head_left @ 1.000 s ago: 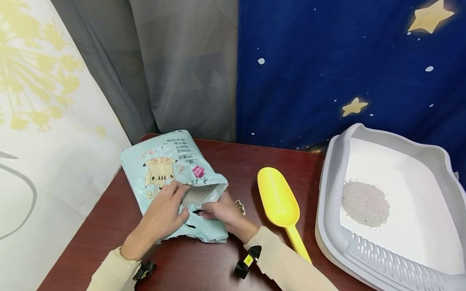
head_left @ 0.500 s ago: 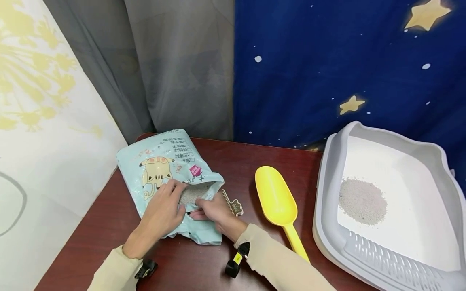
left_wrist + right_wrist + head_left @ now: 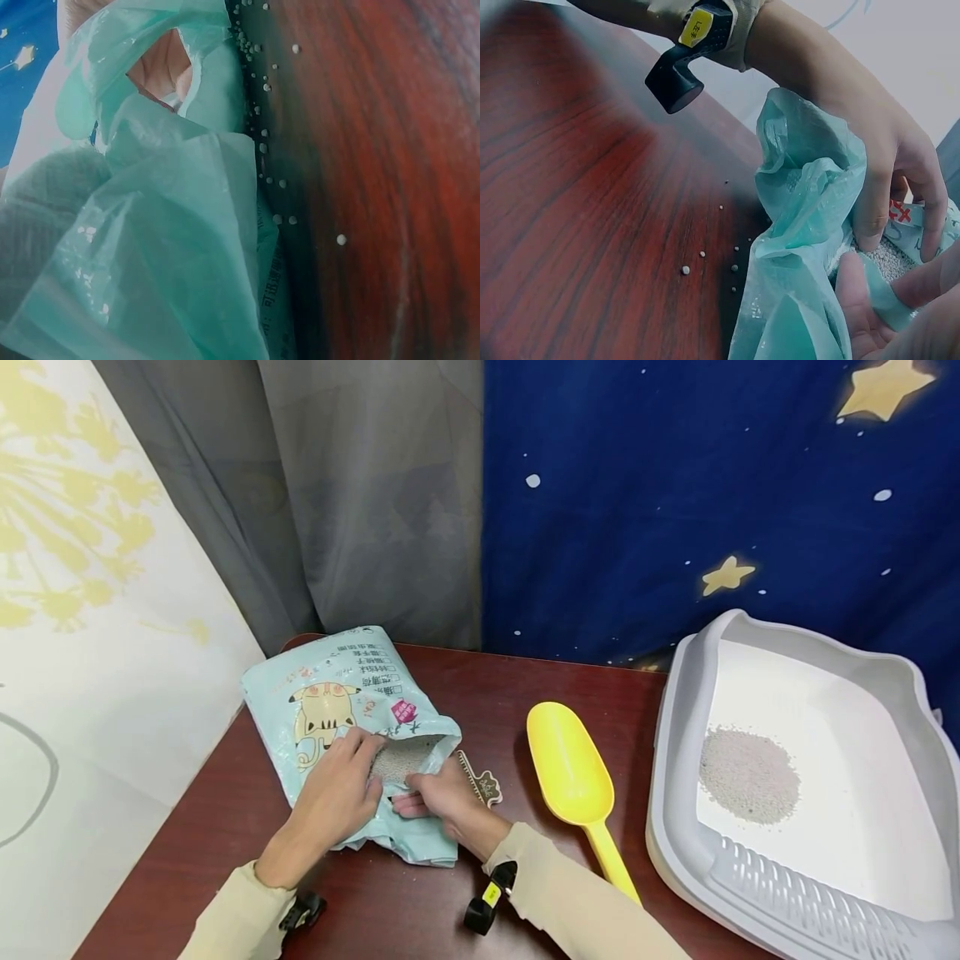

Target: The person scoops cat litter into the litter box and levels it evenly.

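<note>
A light-blue bag of cat litter (image 3: pixel 352 677) with a cartoon cat lies on the table, its torn mouth facing me. Grey granules (image 3: pixel 401 760) show inside. My left hand (image 3: pixel 333 789) grips the left side of the mouth, with fingers over the upper rim and thumb at the near edge. At the near right rim my right hand (image 3: pixel 446 793) pinches the plastic, thumb on the inside and fingers underneath. Crumpled blue plastic (image 3: pixel 165 240) fills much of the left wrist view. In the right wrist view, both hands meet at the bag's opening.
A yellow scoop (image 3: pixel 570 768) lies right of the bag. Beyond it stands a grey-rimmed litter tray (image 3: pixel 678 827) holding a litter pile (image 3: pixel 750 777). A small flat brown piece (image 3: pixel 489 787) pokes out beside my right hand. Loose granules (image 3: pixel 685 270) dot the table (image 3: pixel 592 225). Curtains (image 3: pixel 375 510) hang behind.
My right hand has shifted slightly left along the rim, its thumb now over the inside edge. More granules and more of the brown piece show. My left hand stays on the bag.
</note>
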`<state>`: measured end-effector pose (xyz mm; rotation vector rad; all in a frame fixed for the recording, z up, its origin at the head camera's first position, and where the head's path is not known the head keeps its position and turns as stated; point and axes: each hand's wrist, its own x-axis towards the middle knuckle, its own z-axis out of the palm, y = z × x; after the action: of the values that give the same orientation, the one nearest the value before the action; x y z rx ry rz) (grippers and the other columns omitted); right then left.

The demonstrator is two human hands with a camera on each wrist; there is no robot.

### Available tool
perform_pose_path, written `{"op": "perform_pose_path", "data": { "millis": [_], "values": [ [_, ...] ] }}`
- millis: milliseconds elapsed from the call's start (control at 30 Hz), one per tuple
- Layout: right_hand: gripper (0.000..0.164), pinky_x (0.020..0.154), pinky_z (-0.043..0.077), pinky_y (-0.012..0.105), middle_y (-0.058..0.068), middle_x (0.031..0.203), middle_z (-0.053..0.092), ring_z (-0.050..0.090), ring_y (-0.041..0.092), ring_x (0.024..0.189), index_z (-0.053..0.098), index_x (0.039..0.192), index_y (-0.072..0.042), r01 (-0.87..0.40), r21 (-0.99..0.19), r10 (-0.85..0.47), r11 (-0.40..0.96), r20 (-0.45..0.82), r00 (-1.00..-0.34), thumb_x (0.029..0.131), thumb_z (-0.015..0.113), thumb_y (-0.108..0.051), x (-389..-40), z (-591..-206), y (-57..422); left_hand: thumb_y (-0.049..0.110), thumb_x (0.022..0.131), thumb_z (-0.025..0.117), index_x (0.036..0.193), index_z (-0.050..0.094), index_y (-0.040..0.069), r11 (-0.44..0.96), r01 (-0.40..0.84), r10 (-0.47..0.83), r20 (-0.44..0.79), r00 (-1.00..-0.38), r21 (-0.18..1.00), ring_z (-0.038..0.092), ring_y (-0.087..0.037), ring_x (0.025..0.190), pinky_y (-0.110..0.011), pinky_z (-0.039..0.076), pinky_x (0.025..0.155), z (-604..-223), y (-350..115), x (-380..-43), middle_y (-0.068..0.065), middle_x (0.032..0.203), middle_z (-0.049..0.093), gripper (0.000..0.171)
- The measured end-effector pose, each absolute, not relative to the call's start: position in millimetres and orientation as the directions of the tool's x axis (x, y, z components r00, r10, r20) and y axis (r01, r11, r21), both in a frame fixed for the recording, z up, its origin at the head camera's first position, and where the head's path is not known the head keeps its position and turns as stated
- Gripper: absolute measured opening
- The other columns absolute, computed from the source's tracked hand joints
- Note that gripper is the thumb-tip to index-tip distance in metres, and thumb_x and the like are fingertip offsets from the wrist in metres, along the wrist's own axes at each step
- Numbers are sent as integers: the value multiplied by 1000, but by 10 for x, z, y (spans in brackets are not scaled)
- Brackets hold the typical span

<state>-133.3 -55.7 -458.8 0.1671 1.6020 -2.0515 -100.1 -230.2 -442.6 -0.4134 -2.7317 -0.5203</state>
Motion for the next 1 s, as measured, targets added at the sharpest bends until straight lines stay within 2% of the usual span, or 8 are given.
{"op": "perform_pose_path", "data": {
  "millis": [233, 400, 600, 833, 1000],
  "values": [
    [11, 60, 62, 26, 25, 79, 76, 72, 14, 56, 57, 111, 4, 502, -851, -338, -156, -432, -836, 102, 61, 8, -1341, -4585, -558, -4, 87, 71, 130, 69, -4, 892, 332, 212, 366, -906, 306, 62, -36, 101, -52, 54, 86, -4412, -2301, -1013, -14, 115, 62, 43],
    [3, 61, 62, 25, 25, 80, 76, 73, 14, 57, 60, 106, 6, 530, -831, -348, -171, -452, -821, 103, 62, 6, -1350, -4593, -560, -4, 87, 71, 130, 69, -4, 894, 331, 213, 363, -907, 303, 62, -36, 100, -52, 54, 85, -4410, -2306, -1014, -14, 116, 62, 43],
    [8, 65, 62, 25, 25, 82, 76, 75, 16, 62, 60, 109, 11, 563, -787, -347, -250, -471, -811, 102, 62, 8, -1357, -4593, -588, -3, 87, 71, 130, 69, -5, 891, 333, 216, 357, -909, 309, 63, -36, 101, -53, 54, 86, -4397, -2328, -1010, -14, 118, 63, 43],
    [25, 73, 64, 28, 27, 89, 77, 79, 19, 70, 54, 125, 16, 593, -730, -346, -340, -489, -801, 102, 61, 9, -1380, -4526, -631, -3, 90, 72, 127, 73, -2, 859, 383, 247, 379, -892, 339, 67, -31, 101, -51, 56, 88, -4367, -2388, -997, -11, 114, 66, 37],
    [22, 76, 64, 30, 33, 97, 76, 80, 21, 73, 57, 123, 18, 598, -707, -365, -378, -480, -798, 103, 58, 10, -1402, -4479, -654, 0, 91, 73, 124, 76, 1, 845, 398, 254, 387, -887, 357, 71, -27, 98, -48, 59, 84, -4352, -2426, -983, -9, 111, 69, 33]
  ]
}}
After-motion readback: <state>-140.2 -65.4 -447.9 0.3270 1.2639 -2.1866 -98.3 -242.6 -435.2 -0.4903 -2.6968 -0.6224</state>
